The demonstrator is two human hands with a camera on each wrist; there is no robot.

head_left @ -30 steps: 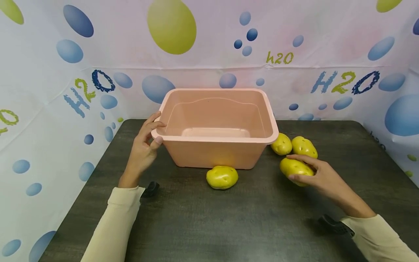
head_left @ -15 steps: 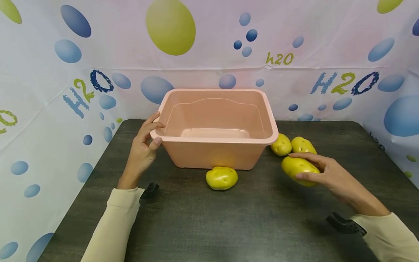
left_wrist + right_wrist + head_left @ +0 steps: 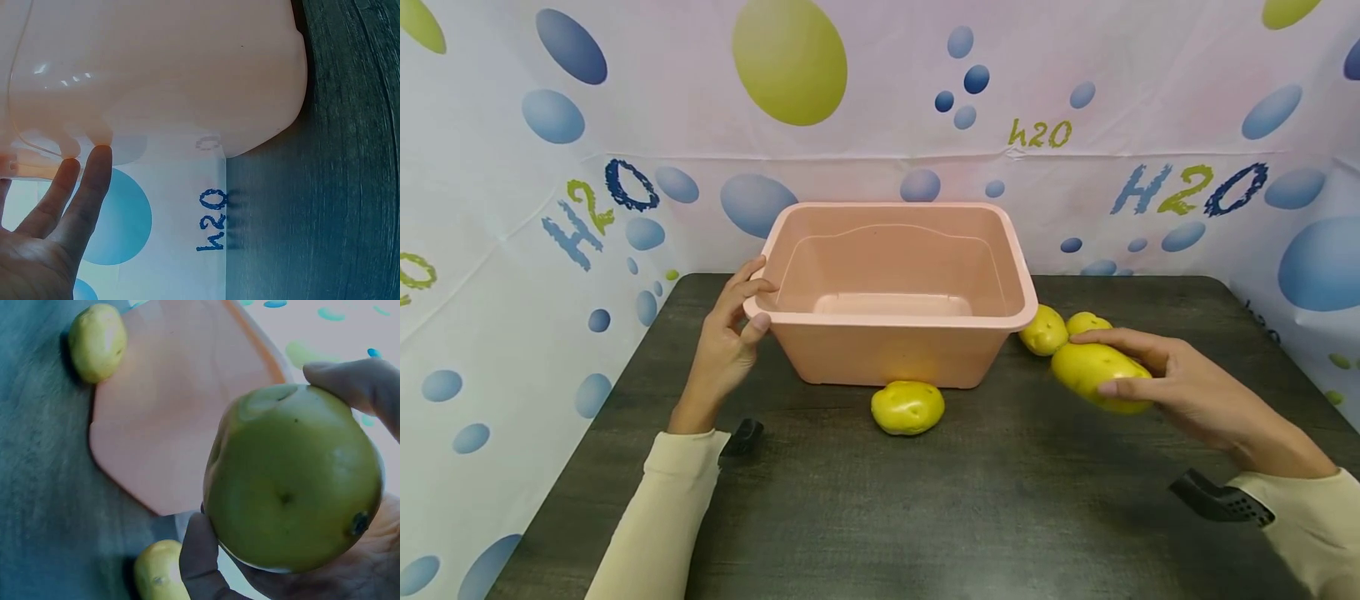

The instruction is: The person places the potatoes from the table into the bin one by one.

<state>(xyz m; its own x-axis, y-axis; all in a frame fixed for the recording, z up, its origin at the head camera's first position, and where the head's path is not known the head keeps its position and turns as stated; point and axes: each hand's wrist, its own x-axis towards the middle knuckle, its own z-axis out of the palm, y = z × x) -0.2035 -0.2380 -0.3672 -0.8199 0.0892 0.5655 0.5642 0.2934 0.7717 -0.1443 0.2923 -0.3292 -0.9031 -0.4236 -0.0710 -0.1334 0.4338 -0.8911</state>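
Note:
In the head view my right hand (image 3: 1210, 392) grips a yellow potato (image 3: 1097, 375), thumb on the near side and fingers over the far side. The right wrist view shows this potato (image 3: 294, 481) close up, held above the table. Two more potatoes lie behind it: one (image 3: 1043, 331) by the tub's right end, the other (image 3: 1086, 322) partly hidden. Another potato (image 3: 907, 408) sits against the front of the pink plastic tub (image 3: 880, 354). My left hand (image 3: 730, 333) holds the tub's left front corner, with fingers over the rim and thumb in front.
The tub stands upright on a dark wood-grain table (image 3: 880, 517), its inside bare. A white sheet (image 3: 880, 75) printed with blue and green ovals hangs behind and at both sides. Black straps (image 3: 1221, 498) show at my cuffs.
My right hand has lifted the potato and shifted it to the right, now covering part of one potato behind. The left hand and tub have stayed in place.

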